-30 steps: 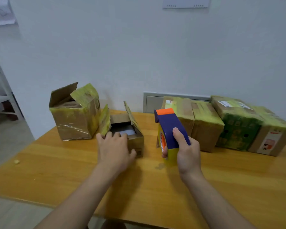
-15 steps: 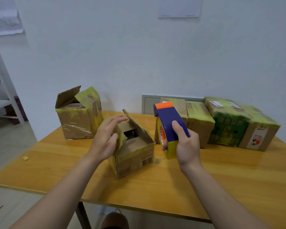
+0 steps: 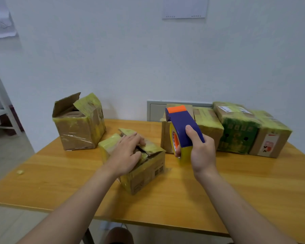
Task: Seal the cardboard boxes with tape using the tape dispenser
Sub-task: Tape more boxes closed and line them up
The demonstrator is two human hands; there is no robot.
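My view: wooden table [image 3: 236, 191], yellow scrap [image 3: 20, 172] near its left edge; white wall [image 3: 130, 59] behind, sheet [image 3: 184, 7] up high, grey panel [image 3: 156, 111] low

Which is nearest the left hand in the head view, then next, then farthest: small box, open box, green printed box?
1. Small box, directly under the left hand, which presses its flaps.
2. Open box, back left.
3. Green printed box, far right, beyond the tape dispenser.

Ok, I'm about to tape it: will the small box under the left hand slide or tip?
Likely slides easily: the small box sits on a smooth table. Unlikely to tip: it is low and wide, and the left hand presses its top. Creased flaps may spring up.
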